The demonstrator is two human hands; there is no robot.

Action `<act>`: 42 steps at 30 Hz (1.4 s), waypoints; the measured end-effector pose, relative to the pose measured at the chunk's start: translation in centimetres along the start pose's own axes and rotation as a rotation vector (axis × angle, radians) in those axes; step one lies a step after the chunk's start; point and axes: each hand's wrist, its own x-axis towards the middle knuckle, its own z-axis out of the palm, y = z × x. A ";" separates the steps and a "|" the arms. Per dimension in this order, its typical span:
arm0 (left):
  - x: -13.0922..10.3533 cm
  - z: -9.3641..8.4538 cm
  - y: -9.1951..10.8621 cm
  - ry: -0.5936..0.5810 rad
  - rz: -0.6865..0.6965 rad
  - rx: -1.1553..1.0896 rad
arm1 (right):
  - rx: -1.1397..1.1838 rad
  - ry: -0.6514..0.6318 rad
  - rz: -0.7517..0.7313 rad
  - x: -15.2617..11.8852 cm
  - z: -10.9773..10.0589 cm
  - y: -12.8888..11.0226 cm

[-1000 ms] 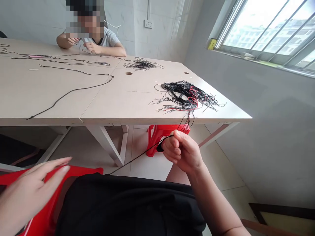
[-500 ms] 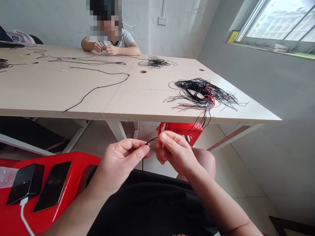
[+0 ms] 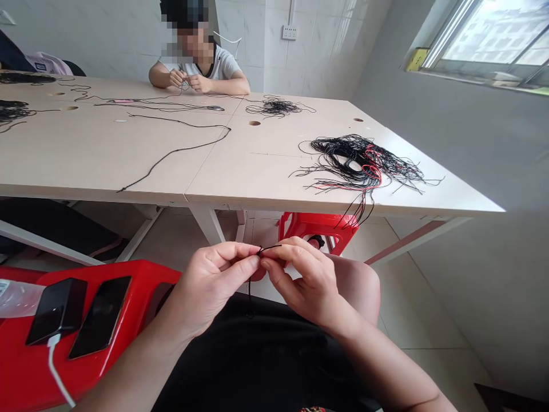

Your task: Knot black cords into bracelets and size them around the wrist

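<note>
Left hand point(image 3: 214, 283) pinches a black cord point(image 3: 249, 290), lower centre of the frame.
The short end points rightward to the right hand point(image 3: 306, 280), fingers bent against it, grip unclear; the longer part hangs down from the left fingertips, the nearer ones; both hands are below the front edge of the counter point(image 3: 240, 198), apart from it; a red stool point(image 3: 143, 277) lies lower left; a cord bundle point(image 3: 343, 150), upper right.

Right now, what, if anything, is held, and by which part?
A black cord, pinched near one end by the left hand; whether the right hand also grips it cannot be told.
</note>
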 end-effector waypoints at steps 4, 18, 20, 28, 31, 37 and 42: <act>0.2 0.0 0.0 0.041 0.062 0.118 | -0.042 0.015 -0.060 -0.5 0.1 0.4; -0.8 -1.7 0.0 -0.073 0.060 0.552 | -0.049 -0.410 -0.100 1.5 -1.2 -0.1; -0.6 -2.9 0.5 -0.024 0.037 0.540 | -0.165 -0.469 -0.299 3.5 -0.7 1.0; 1.2 -11.6 4.8 0.414 0.131 0.612 | -0.754 -0.152 -0.124 22.6 -4.5 8.1; 3.7 -13.4 9.3 0.575 0.184 0.848 | -0.926 -0.083 0.085 27.9 -8.2 9.9; 10.2 -12.8 20.3 0.538 0.546 1.284 | -1.077 0.084 0.550 29.5 -15.5 13.1; 13.8 -11.8 24.0 0.631 0.566 1.250 | -1.100 0.172 0.648 27.2 -18.1 15.2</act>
